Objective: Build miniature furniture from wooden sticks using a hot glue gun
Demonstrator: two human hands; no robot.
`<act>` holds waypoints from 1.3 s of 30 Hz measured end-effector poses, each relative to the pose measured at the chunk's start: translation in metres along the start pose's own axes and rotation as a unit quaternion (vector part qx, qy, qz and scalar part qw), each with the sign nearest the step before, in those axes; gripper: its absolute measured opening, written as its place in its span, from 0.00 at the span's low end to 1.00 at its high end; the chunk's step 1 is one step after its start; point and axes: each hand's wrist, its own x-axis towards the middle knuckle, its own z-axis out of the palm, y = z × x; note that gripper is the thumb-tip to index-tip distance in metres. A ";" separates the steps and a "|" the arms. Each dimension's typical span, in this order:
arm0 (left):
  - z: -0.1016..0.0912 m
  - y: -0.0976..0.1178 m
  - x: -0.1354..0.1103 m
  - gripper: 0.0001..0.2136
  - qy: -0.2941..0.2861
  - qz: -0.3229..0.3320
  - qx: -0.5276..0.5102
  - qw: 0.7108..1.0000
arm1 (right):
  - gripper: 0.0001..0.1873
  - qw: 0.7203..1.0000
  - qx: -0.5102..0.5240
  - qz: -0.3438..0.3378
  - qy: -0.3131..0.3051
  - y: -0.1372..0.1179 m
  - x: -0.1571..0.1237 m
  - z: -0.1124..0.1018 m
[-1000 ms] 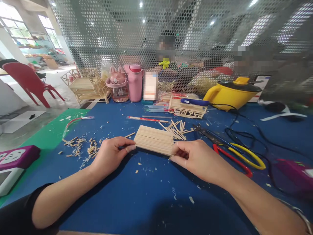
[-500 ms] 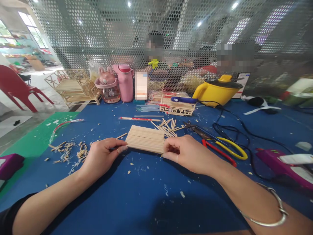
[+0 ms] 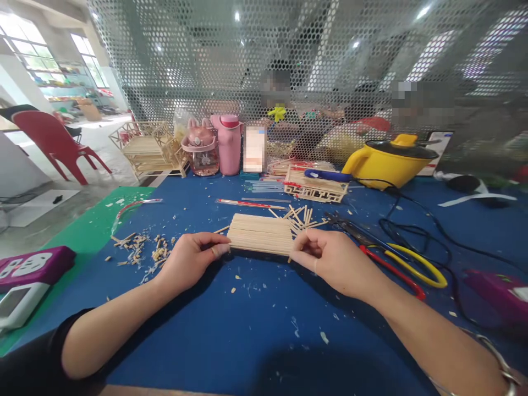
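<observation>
far left: purple-and-white device point(image 3: 25, 272) at the edge of the green mat point(image 3: 82, 231), well apart from both hands.
scraps: small wood offcuts point(image 3: 140, 250) scattered on the blue table cover point(image 3: 256, 330), just left of the left hand.
back left: stick-built model point(image 3: 150, 146), then a pink bunny cup point(image 3: 202, 151) and a pink bottle point(image 3: 230, 143) against the mesh screen point(image 3: 289, 55).
left hand point(image 3: 193, 261): fingers curled in, thumb and fingertips closed on the left short edge of the stick panel.
stick panel point(image 3: 260, 234): centre of the table, between the two hands. Pale, thin sticks laid side by side, long way across, making one flat rectangular slab. Ends line up fairly evenly. Looks to be lying on the cover; can't tell if any edge is lifted.
loose sticks point(image 3: 299, 215): messy fan just behind the panel's right end, touching or nearly so.
small frame point(image 3: 315, 190): stick lattice piece farther back.
right hand point(image 3: 334, 258): curled tight, fingertips pinching the panel's right short edge.
yellow pot point(image 3: 391, 159): back right, black cable point(image 3: 412, 231) trailing forward from it.
cutters point(image 3: 396, 264): red and yellow handles, just right of the right hand, not touched.
far right: purple tool point(image 3: 499, 289), blurred.
</observation>
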 end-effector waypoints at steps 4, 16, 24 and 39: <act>0.000 0.013 -0.006 0.17 0.018 -0.038 -0.142 0.989 | 0.09 0.992 0.122 0.009 0.029 -0.005 0.001 -0.008; -0.002 0.025 -0.016 0.16 0.043 -0.024 -0.214 0.976 | 0.07 0.970 0.238 0.010 0.047 -0.014 -0.004 -0.003; -0.005 0.016 -0.017 0.04 0.091 0.136 -0.119 0.979 | 0.06 0.980 0.148 -0.057 0.123 -0.018 -0.007 -0.002; -0.001 0.017 -0.014 0.10 -0.012 0.036 -0.269 0.962 | 0.08 0.955 0.287 -0.009 0.069 -0.010 0.001 0.012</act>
